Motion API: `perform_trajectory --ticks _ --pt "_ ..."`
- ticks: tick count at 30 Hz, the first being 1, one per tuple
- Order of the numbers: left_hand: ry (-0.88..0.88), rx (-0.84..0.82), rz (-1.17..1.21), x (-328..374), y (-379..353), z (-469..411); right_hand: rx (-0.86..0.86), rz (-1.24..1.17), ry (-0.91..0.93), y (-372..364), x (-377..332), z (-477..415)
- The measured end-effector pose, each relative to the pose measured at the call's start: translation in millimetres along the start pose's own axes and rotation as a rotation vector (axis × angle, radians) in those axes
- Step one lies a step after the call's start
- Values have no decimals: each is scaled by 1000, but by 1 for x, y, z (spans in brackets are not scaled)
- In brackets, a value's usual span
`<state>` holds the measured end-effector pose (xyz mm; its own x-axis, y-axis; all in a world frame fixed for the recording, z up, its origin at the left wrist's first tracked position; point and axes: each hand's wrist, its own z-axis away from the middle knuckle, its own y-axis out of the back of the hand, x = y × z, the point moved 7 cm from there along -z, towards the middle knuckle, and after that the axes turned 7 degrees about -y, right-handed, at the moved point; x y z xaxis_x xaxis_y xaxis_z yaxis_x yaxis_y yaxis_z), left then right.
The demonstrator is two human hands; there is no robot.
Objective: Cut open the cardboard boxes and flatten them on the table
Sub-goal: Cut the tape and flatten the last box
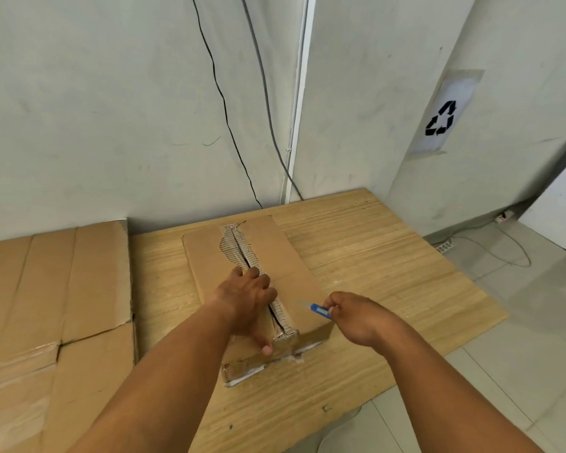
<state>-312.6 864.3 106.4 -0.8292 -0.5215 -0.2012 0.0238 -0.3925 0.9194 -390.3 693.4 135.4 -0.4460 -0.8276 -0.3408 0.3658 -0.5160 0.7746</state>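
Plain back-room or recycling corner, bare scuffed white walls (95, 109), taped recycling-symbol sign (441, 117) at upper right, loose cables (224, 106) hanging top centre, power strip (443, 246) on tiled floor (520, 371) at right, flattened cardboard (56, 305) stacked lower left

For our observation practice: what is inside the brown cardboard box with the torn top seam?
Only a dark narrow gap shows between the flaps of the brown cardboard box; the left hand covers part of it. Any contents are hidden beneath them.
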Motion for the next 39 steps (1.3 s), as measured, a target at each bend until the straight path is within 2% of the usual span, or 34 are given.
perform_trajectory --ticks 3,7,17,23,26,39 --pt "-58 -21 62 5 -7 3 -37 -34 -20 -30 11 -9" --pt "-4 -83 138 5 -13 9 -53 -89 -41 -49 22 -9" --pt "83 -244 23 12 -6 5 -91 -92 -37 -65 16 -4" --pt "-38 -119 -98 22 15 -5 -54 -48 -47 -63 17 0" --pt "-64 -64 -94 20 17 -3 -73 -188 -24 -63 14 6" --pt "-77 -22 -62 20 16 4 -106 -251 -3 -85 -6 10"
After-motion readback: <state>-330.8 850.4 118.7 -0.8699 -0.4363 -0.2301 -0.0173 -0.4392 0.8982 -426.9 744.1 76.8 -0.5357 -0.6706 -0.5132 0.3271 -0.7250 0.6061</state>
